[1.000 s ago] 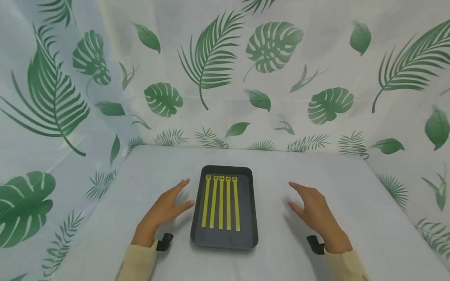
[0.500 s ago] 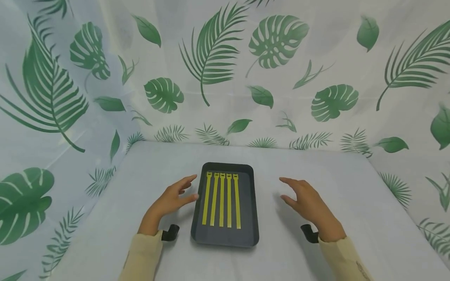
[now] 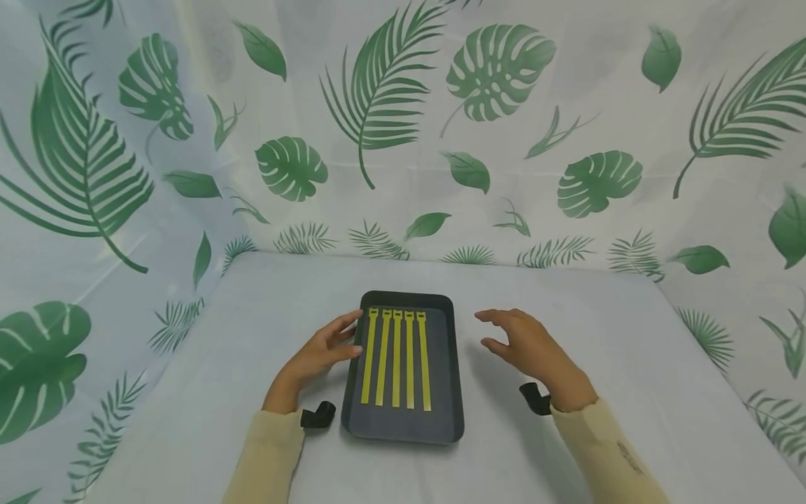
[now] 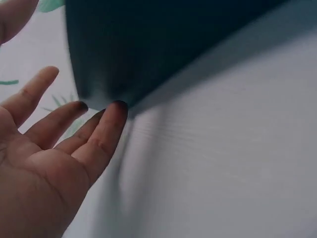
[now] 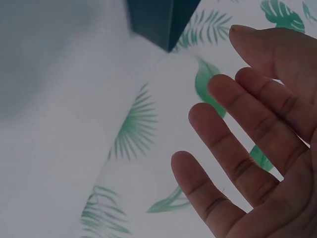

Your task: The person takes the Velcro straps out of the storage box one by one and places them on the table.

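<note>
A dark grey rectangular tray (image 3: 403,425) sits on the table in the middle of the head view. Several yellow straps (image 3: 397,360), each with a slotted head at the far end, lie side by side in it. My left hand (image 3: 320,353) is at the tray's left side, thumb and fingertips right at the rim. In the left wrist view its spread fingers (image 4: 106,134) reach the tray's dark outer wall (image 4: 148,44). My right hand (image 3: 529,346) hovers to the right of the tray, apart from it, fingers extended and holding nothing; a tray corner (image 5: 161,25) shows beyond it in the right wrist view.
A white cloth (image 3: 283,280) covers the table. Behind and at both sides hang white curtains (image 3: 390,182) printed with green leaves. Black wrist pieces (image 3: 319,416) stick out from both beige sleeves (image 3: 267,455).
My left hand has moved right, up to the tray's rim. The right hand has come left toward the tray. Tray and straps lie as before; the head view has shifted slightly.
</note>
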The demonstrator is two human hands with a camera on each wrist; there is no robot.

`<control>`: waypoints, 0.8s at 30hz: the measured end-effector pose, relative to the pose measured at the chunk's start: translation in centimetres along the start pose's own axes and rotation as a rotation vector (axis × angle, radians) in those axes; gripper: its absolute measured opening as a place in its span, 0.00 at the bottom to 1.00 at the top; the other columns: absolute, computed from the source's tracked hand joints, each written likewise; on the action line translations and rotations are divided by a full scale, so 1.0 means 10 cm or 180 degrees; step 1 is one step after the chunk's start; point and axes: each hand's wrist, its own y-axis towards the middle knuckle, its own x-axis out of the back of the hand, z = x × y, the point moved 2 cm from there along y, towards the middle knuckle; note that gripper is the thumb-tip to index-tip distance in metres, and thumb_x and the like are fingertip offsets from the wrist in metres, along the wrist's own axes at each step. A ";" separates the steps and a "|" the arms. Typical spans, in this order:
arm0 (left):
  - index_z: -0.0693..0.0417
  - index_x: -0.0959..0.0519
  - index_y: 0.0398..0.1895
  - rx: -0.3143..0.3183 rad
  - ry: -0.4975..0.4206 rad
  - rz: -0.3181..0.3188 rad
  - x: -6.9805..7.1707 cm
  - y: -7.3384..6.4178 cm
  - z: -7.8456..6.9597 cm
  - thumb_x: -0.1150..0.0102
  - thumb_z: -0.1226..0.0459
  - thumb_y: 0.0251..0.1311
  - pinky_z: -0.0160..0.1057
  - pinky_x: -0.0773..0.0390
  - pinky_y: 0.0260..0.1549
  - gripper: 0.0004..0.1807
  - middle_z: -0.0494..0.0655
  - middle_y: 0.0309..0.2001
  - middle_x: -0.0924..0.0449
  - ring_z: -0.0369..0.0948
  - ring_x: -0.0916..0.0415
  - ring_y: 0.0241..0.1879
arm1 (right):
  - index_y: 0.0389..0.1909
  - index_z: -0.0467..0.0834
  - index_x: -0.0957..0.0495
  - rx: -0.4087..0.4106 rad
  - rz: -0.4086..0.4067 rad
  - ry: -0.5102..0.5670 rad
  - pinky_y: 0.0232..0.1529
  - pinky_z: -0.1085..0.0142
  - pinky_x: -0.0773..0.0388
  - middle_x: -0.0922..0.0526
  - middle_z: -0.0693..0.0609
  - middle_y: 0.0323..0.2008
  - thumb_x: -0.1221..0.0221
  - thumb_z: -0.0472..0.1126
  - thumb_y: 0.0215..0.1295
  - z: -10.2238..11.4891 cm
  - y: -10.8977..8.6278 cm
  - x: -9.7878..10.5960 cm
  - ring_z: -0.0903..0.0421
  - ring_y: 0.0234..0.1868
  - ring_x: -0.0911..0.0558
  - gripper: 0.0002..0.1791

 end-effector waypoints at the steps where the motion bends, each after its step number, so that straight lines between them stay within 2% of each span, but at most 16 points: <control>1: 0.56 0.46 0.88 0.0004 -0.0048 0.0015 0.00 0.00 0.03 0.33 0.66 0.73 0.66 0.45 0.80 0.46 0.60 0.88 0.57 0.64 0.58 0.85 | 0.62 0.33 0.17 0.0024 0.0018 0.0019 0.56 0.42 0.15 0.11 0.39 0.56 0.27 0.30 0.66 0.02 0.03 -0.01 0.39 0.53 0.14 0.24; 4: 0.58 0.47 0.88 -0.0026 -0.0089 0.0065 0.01 0.02 0.10 0.31 0.67 0.71 0.65 0.47 0.81 0.48 0.61 0.88 0.57 0.64 0.58 0.85 | 0.61 0.33 0.16 0.0115 0.0066 0.0047 0.55 0.43 0.14 0.11 0.39 0.55 0.27 0.30 0.66 0.10 0.10 -0.05 0.39 0.52 0.13 0.23; 10: 0.64 0.45 0.86 -0.0131 -0.0130 0.0102 0.03 0.05 0.18 0.31 0.72 0.70 0.62 0.42 0.80 0.47 0.64 0.86 0.50 0.65 0.51 0.84 | 0.61 0.34 0.16 0.0288 0.0162 0.0008 0.53 0.44 0.14 0.11 0.40 0.52 0.28 0.28 0.65 0.19 0.28 -0.12 0.40 0.50 0.13 0.22; 20: 0.61 0.44 0.87 -0.0079 -0.0284 0.0087 0.04 0.06 0.21 0.33 0.74 0.69 0.57 0.41 0.81 0.47 0.61 0.86 0.48 0.61 0.48 0.84 | 0.59 0.33 0.15 0.0538 0.0446 0.0222 0.58 0.46 0.14 0.11 0.39 0.56 0.30 0.25 0.66 0.39 0.57 -0.28 0.40 0.56 0.13 0.20; 24: 0.60 0.45 0.87 -0.0059 -0.0377 0.0097 0.04 0.06 0.22 0.32 0.75 0.66 0.56 0.44 0.82 0.49 0.60 0.86 0.48 0.59 0.49 0.84 | 0.59 0.32 0.14 0.0662 0.0530 0.0370 0.57 0.47 0.14 0.11 0.39 0.56 0.31 0.25 0.67 0.46 0.66 -0.37 0.39 0.56 0.13 0.19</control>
